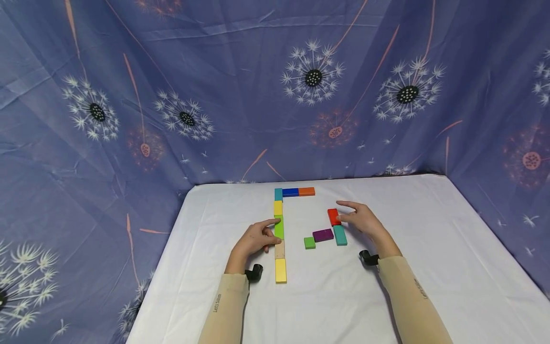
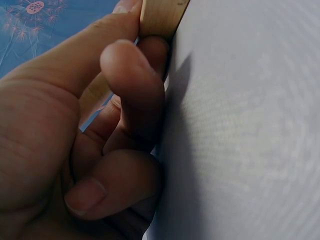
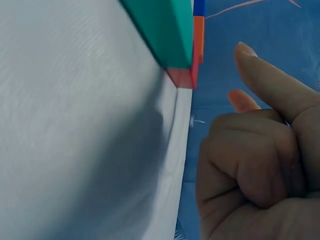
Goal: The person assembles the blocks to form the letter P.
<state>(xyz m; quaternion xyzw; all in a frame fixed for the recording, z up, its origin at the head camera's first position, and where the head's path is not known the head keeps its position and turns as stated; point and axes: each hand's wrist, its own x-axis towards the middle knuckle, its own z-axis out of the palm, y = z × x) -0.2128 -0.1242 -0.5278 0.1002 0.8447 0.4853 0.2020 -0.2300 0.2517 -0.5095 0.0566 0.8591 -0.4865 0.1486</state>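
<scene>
My left hand reaches over a column of flat blocks, its index fingertip on a light green block and its thumb at the top of a plain wooden block. In the left wrist view the other fingers curl beside the wooden block. My right hand is at the right side of a red block, index finger and thumb spread apart; the thumb tip appears close to the block, contact unclear. Below the red block lies a teal block, also seen in the right wrist view.
Yellow blocks and a teal one continue the column. A dark blue block and an orange block extend right from its top. A purple block and a small green block lie on the white tabletop.
</scene>
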